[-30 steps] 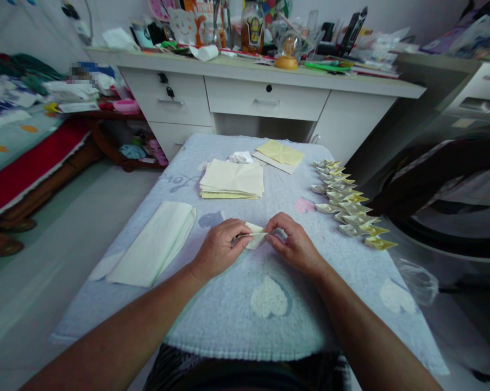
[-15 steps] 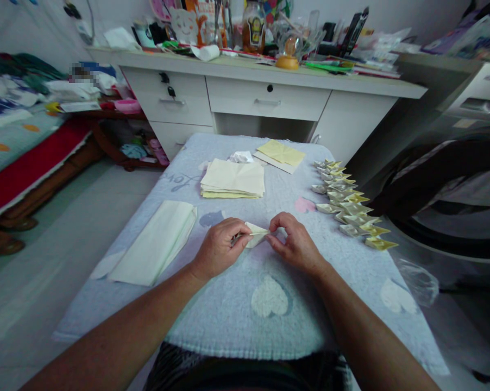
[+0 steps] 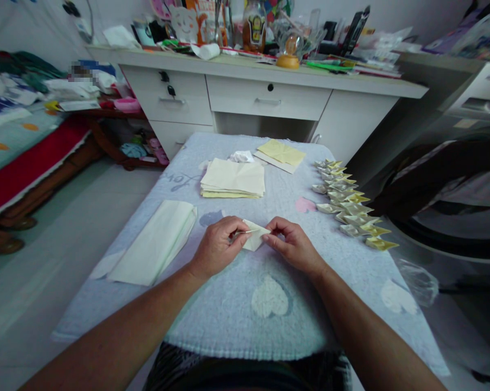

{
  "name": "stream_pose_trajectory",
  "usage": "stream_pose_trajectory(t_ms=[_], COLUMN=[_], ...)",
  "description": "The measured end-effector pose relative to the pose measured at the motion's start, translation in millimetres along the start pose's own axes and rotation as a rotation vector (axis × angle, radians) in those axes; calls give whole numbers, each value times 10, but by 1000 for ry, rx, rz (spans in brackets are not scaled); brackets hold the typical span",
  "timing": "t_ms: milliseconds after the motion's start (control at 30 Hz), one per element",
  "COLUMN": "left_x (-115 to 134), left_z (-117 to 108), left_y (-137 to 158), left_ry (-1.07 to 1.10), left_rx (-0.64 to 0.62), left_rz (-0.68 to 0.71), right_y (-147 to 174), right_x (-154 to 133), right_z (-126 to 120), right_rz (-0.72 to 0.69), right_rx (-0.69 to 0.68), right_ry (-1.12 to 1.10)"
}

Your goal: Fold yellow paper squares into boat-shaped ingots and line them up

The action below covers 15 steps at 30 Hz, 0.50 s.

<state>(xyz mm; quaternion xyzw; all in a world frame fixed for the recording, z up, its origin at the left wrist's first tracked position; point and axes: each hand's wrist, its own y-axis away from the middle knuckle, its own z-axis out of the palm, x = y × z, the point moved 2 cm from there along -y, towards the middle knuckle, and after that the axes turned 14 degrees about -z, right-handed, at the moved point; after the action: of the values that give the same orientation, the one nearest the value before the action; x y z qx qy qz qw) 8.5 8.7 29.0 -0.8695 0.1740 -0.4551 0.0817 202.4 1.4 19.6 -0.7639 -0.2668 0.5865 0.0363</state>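
A small piece of folded paper [image 3: 255, 239], pale cream, is held between both hands above the cloth-covered table [image 3: 228, 309]. My left hand [image 3: 220, 244] pinches its left side between thumb and fingers. On the right corner, my right hand [image 3: 291, 244] closes with thumb and forefinger. Beyond the hands lies a stack of cream and yellow paper sheets [image 3: 232, 178]. Several folded paper boats [image 3: 346, 201], white and yellow, stand in rows at the table's right side.
A long folded white paper bundle [image 3: 155, 243] lies at the left. Yellow and white sheets [image 3: 281, 153] and a crumpled white paper [image 3: 242, 157] are at the back. Behind stands a cluttered white desk [image 3: 269, 81]; a washing machine [image 3: 473, 98] is on the right.
The folded paper has tilted and shows more of its near face. My right hand has shifted slightly, its fingers now closer around the right corner. My left hand keeps its pinch.
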Motion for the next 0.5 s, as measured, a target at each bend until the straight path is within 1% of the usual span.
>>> stream_pose_trajectory(t_ms=[167,333,500], left_x=[-18,-52,-85], left_z=[-1,8,39], left_y=[-4,-4,1], left_ry=[66,187,274], left_rx=[-47,-109,-90], left_rz=[-91,-195,-259], right_y=[-4,7,4], right_x=[6,16,-2], right_z=[9,28,46], right_rz=[26,34,43], right_rx=[10,4,-17], right_ry=[-97,-165,-216])
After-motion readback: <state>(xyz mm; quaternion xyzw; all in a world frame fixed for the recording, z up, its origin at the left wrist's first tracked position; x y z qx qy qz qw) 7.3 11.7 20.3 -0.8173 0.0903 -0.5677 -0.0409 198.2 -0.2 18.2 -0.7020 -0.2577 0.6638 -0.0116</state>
